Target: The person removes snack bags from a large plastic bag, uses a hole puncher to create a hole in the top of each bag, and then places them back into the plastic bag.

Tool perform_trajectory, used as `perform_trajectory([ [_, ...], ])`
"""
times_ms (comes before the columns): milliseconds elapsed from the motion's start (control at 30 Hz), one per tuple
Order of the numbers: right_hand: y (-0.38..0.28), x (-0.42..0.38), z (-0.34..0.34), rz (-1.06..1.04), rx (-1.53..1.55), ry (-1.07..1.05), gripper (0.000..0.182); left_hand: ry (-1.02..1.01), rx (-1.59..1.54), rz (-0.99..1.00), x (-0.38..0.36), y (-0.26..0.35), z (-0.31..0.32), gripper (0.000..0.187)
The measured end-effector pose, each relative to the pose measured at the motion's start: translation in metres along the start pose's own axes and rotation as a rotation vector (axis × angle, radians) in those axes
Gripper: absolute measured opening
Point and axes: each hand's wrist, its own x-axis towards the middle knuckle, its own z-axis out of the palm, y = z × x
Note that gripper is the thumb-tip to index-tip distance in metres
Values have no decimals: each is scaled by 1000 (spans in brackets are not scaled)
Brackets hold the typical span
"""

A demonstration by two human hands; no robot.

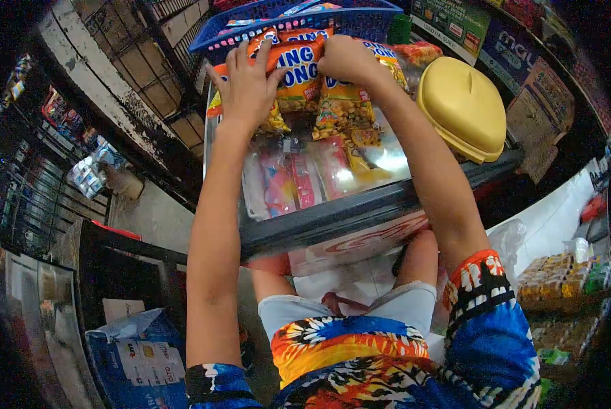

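Several orange Ding Dong snack packs (297, 68) stand in a row on the glass top of a chest freezer (319, 218). My left hand (247, 85) lies over the packs at the left, its fingers spread against their fronts. With fingers closed, my right hand (346, 60) grips the upper edge of a snack pack (346, 105) whose clear lower part shows the nuts inside. Part of that pack's top is hidden by the hand. Below the packs, coloured packages (292, 180) show through the glass.
Behind the packs is a blue plastic basket (210, 44) with packets in it. A yellow lidded container (462, 105) sits at the freezer's right. Low on the left is a blue box (138, 354); shelved goods (557, 276) are at lower right.
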Motion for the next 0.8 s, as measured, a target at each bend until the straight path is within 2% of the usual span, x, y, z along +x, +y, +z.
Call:
perform_trajectory([
  [33, 1, 1, 3, 0, 0, -1, 35, 47, 7, -2, -1, 1, 2, 59],
  [100, 3, -1, 6, -70, -50, 323, 37, 98, 11, -4, 0, 4, 1, 59],
  [133, 4, 0, 4, -70, -51, 324, 37, 140, 6, -4, 2, 5, -1, 59],
  [233, 1, 3, -8, -80, 184, 546, 30, 216, -29, 19, 8, 14, -10, 57],
  [300, -4, 0, -9, -132, 187, 522, 30, 245, -61, 45, 8, 18, -8, 55],
  [367, -12, -7, -4, -185, 192, 488, 30, -89, 30, 155, -1, 18, 2, 57],
  [433, -19, -11, 7, -222, 56, 309, 32, -90, 33, 162, -4, 18, 4, 60],
  [600, -33, -18, 17, -278, 76, 321, 40, -130, -19, 184, -3, 15, 1, 68],
  [667, -40, -20, 19, -310, 126, 223, 42, -186, -22, 157, -2, 16, -3, 67],
  [800, -38, -18, 21, -321, 146, 204, 46, -199, -43, 156, -2, 15, -5, 68],
])
